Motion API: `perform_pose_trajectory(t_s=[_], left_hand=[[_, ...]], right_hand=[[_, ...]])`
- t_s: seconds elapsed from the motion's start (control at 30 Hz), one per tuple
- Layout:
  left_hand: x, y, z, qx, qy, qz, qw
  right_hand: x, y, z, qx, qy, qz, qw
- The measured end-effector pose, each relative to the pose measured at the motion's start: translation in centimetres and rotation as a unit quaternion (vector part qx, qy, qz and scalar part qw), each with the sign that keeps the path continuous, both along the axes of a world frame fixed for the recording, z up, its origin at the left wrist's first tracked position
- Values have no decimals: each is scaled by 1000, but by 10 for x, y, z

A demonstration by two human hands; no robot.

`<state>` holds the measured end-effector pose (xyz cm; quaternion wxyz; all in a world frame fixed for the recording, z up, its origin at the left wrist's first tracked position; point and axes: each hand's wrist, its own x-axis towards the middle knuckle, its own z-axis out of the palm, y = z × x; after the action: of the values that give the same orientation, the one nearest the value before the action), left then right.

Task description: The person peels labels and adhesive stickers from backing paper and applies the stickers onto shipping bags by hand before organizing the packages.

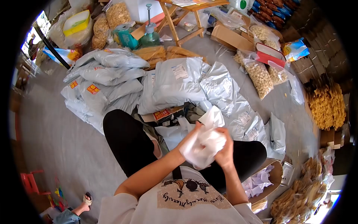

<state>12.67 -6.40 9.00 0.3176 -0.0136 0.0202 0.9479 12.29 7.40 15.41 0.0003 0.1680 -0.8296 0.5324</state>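
Above my lap, my left hand (193, 135) and my right hand (223, 152) are closed on a crumpled white bundle (203, 147). It is blurred by motion, and I cannot tell whether it is paper or thin plastic. The bundle hides part of my left fingers; my right fingers curl round its right side. A paler flap (213, 117) sticks up above the hands. Just beyond them lie a dark printed box (169, 115) and grey-white mailing bags (179, 78), several with labels.
More mailing bags (108, 84) are heaped front left. A carton of crumpled paper (276, 175) stands by my right knee. Bags of puffed snacks (259, 78) and a wooden stool (182, 18) are farther off. Another person's foot (87, 201) shows at lower left.
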Motion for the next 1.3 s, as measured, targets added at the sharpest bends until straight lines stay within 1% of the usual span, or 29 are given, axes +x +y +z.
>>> perform_pose_trajectory(t_s=[0.07, 0.1, 0.23, 0.3, 0.33, 0.37, 0.43, 0.5, 0.53, 0.57, 0.6, 0.63, 0.67, 0.7, 0.77, 0.8, 0.83, 0.9, 0.93, 0.97, 1.0, 1.03, 1.07, 1.1, 1.13, 1.17, 1.2, 1.23, 1.3], left_hand=[[2, 12, 12, -234, 54, 57, 969], [1, 15, 15, -313, 66, 74, 945], [-3, 9, 24, -369, 24, 89, 925], [-2, -1, 25, -392, -5, 65, 917], [-4, -5, 28, -461, 87, 100, 877], [-6, -11, 32, -358, 30, 91, 929], [-11, -19, 39, -286, 63, 53, 955], [-16, -9, 39, -228, 59, -42, 971], [-21, -5, 30, -293, 100, 7, 951], [-25, -1, 24, -356, 139, 60, 922], [-35, 1, 36, -489, 261, 202, 808], [-48, 1, 56, -589, 366, 331, 640], [-53, -13, 75, -635, 451, 316, 542], [-54, -12, 75, -636, 452, 314, 541], [-53, -10, 73, -622, 536, 342, 458], [-55, -13, 70, -612, 549, 266, 503], [-55, -11, 68, -613, 549, 265, 503], [-52, -4, 66, -512, 448, 148, 718], [-50, -5, 57, -454, 452, 66, 765], [-45, 1, 51, -409, 431, 43, 803], [-38, 14, 38, -415, 382, 66, 823], [-29, 25, 21, -420, 332, 87, 840], [-21, 30, 13, -420, 331, 84, 841], [-15, 35, 7, -422, 258, 81, 865], [-14, 41, 1, -419, 184, 76, 886], [-13, 35, -6, -202, 66, -9, 977], [-17, 28, 6, -170, 14, -32, 985], [-23, 23, 25, -139, -40, -59, 988], [-29, 27, 43, -322, 19, 63, 945]], right_hand=[[5, -1, -7, 191, 92, 43, 976], [6, -1, -2, 191, 93, 42, 976], [0, 7, 12, 320, 79, 51, 943], [-10, 29, 17, 20, -107, 214, 971], [-14, 36, 12, -135, -188, 217, 948], [-13, 38, 10, -251, -172, 123, 945], [-22, 39, 15, -175, 25, 35, 984], [-19, 30, -6, -321, -102, 84, 938], [-10, 32, -18, -347, -224, 133, 901], [-1, 34, -31, -358, -344, 164, 852], [9, 21, -25, -421, -368, 175, 811], [18, 8, -13, -483, -389, 184, 763], [18, 3, 2, -527, -412, 178, 722], [16, 0, 12, -568, -434, 172, 678], [7, 5, 6, -448, -375, 46, 811], [3, 6, 7, -424, -364, -18, 829], [1, 8, 8, -398, -351, -81, 844], [-8, 23, -5, -426, -305, -146, 839], [-13, 31, -10, -498, -267, -121, 816], [-16, 34, -13, -567, -228, -96, 786], [-18, 32, -9, -587, -257, -187, 744], [-16, 32, -16, -588, -259, -188, 743], [-13, 34, -28, -550, -209, -162, 792], [-12, 33, -26, -507, -156, -137, 837], [-13, 31, -22, -133, 59, -168, 975], [-11, 27, -20, -110, 106, -159, 975], [-6, 32, -17, 114, 169, -67, 977], [-2, 29, -1, 206, 126, 10, 970], [1, 27, 23, 220, 55, 95, 969]])
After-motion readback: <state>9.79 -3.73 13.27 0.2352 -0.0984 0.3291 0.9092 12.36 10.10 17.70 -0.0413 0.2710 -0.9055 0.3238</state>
